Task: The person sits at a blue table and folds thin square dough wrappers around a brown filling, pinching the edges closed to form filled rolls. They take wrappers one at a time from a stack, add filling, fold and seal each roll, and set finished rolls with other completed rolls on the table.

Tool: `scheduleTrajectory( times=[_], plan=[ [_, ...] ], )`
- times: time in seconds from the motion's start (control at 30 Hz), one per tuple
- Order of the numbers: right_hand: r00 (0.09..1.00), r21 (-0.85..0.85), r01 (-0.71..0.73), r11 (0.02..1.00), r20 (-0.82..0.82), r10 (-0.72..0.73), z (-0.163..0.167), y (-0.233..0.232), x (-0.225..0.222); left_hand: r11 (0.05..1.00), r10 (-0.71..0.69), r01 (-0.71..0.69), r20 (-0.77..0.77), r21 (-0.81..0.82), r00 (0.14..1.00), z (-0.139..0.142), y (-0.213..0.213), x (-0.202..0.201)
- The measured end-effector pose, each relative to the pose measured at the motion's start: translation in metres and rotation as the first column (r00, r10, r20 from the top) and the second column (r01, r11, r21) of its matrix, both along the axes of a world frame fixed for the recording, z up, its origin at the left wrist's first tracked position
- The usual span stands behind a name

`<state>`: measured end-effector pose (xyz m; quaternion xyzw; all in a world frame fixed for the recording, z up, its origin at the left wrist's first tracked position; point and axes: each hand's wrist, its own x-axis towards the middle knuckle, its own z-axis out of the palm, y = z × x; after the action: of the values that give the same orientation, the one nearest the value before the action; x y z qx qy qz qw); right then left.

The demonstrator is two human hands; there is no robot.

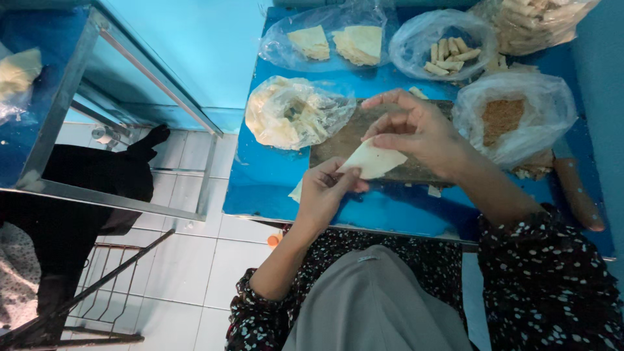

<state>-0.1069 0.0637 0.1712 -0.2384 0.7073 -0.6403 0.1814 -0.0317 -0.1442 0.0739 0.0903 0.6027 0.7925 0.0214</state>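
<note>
A pale triangular pastry sheet (374,161) is held between both hands over a dark wooden board (344,140) on the blue table (266,175). My left hand (325,192) pinches its lower left corner from below. My right hand (413,130) grips its upper right edge with thumb and fingers. Both sleeves are dark with white dots.
Clear plastic bags lie on the table: one of pastry sheets (296,114), one with cut triangles (338,42), one with rolled sticks (448,52), one of brown filling (504,117). A wooden-handled tool (575,192) lies at the right. A metal-framed table (58,97) stands at the left over white floor tiles.
</note>
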Motion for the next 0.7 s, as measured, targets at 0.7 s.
scheduleTrajectory(
  times=[0.7],
  plan=[
    [0.994, 0.066, 0.08, 0.995, -0.073, -0.075, -0.016, -0.001, 0.002, 0.992, -0.08, 0.076, 0.036, 0.1, 0.996, 0.001, 0.004, 0.008]
  ],
)
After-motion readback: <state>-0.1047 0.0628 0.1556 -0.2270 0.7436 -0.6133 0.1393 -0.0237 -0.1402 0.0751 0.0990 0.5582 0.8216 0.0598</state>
